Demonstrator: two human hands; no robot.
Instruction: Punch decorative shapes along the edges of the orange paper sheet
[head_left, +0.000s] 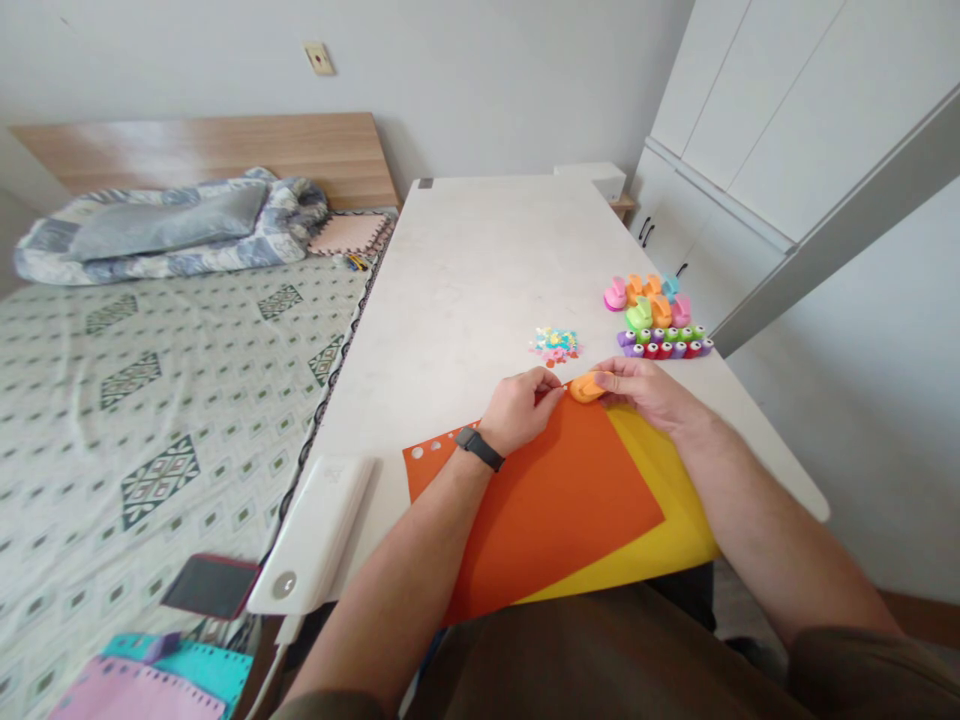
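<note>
An orange sheet of paper (555,500) lies at the table's near edge, partly over a yellow sheet (675,500). Cut-out holes run along its far edge at the left. My left hand (523,408) pinches that far edge near its middle. My right hand (641,390) grips an orange craft punch (589,387), which sits at the paper's far edge close to my left fingertips. Whether the paper is inside the punch's slot I cannot tell. Just beyond both hands lies a small heap of colourful paper cut-outs (556,345).
Several larger craft punches (651,303) and rows of small ones (664,345) stand at the right on the white table (480,260). A white box-shaped device (315,530) with a cable lies at the left edge. Beside the table is a bed (202,390) with a phone (211,585) and punched pink paper (135,690).
</note>
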